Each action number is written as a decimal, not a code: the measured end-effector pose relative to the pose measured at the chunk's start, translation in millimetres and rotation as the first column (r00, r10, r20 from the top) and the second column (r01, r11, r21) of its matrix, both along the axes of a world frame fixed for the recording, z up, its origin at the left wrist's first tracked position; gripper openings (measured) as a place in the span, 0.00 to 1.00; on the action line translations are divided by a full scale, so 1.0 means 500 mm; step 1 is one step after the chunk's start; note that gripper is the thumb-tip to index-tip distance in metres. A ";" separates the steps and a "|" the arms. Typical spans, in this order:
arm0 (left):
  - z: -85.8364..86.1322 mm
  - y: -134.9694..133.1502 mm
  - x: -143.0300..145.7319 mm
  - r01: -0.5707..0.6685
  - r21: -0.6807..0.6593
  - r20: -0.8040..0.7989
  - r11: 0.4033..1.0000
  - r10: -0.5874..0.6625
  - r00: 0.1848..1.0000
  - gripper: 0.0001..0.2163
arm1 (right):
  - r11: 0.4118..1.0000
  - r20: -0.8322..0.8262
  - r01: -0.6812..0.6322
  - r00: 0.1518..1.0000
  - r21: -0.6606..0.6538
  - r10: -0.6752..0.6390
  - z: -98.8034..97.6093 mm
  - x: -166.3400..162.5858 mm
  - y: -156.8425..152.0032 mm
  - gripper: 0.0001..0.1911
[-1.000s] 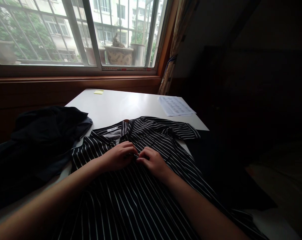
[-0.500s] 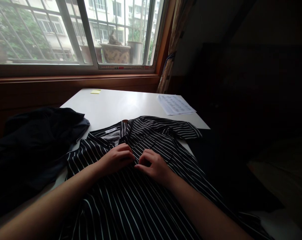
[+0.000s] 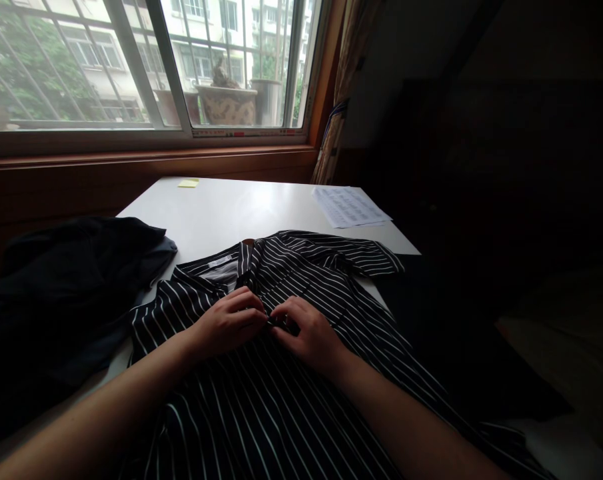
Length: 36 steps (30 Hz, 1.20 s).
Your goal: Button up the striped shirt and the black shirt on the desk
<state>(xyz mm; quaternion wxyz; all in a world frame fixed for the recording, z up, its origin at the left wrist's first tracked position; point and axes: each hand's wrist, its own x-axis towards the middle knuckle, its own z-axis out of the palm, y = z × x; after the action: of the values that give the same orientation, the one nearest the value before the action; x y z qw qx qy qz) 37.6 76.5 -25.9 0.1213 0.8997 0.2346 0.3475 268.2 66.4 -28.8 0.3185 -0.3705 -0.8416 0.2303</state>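
Note:
A black shirt with thin white stripes [image 3: 326, 280] lies spread on the white table [image 3: 241, 210], collar toward the window. My left hand [image 3: 228, 323] and my right hand [image 3: 306, 333] rest on the shirt's front just below the collar, fingertips meeting. Both hands are curled in a pinch on the striped fabric at the front opening. What sits between the fingertips is too small and dark to make out.
A heap of dark clothing [image 3: 66, 293] lies on the table's left side. A printed sheet of paper [image 3: 348, 207] lies at the far right corner and a yellow sticky note [image 3: 188, 183] near the window sill. A curtain [image 3: 338, 113] hangs at the right.
My hands have stayed on the shirt front, shifting slightly; the fingertips have drawn closer together. The view has drifted a little to the right.

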 end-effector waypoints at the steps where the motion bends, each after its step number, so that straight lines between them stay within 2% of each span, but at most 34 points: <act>1: 0.001 -0.001 -0.001 0.000 0.007 -0.003 1.000 0.000 1.000 0.06 | 1.000 -0.010 0.002 1.000 0.005 -0.002 0.000 -0.001 0.000 0.06; 9: 0.001 -0.006 0.000 0.019 0.174 -0.017 0.984 -0.016 1.000 0.07 | 0.995 -0.149 0.029 0.989 0.092 -0.015 -0.005 -0.002 -0.003 0.07; 22: 0.001 -0.009 0.003 0.035 0.142 -0.050 0.989 -0.028 0.998 0.06 | 0.989 -0.172 0.018 0.985 0.144 0.007 -0.001 0.000 -0.006 0.07; 33: 0.002 -0.008 0.001 0.013 0.211 -0.091 0.977 0.007 0.996 0.06 | 0.976 -0.184 0.002 0.982 0.219 0.040 0.001 -0.001 -0.005 0.07; 36: 0.000 -0.008 0.000 -0.002 0.253 -0.078 0.967 0.022 0.997 0.07 | 0.981 -0.192 0.005 0.981 0.193 0.033 -0.001 0.000 -0.005 0.07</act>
<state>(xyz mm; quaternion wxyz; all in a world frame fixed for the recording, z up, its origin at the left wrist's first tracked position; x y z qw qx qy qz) 37.6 72.5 -25.8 -0.0059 0.9196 0.1986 0.3390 268.2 63.9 -29.5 0.4320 -0.3077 -0.8273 0.1850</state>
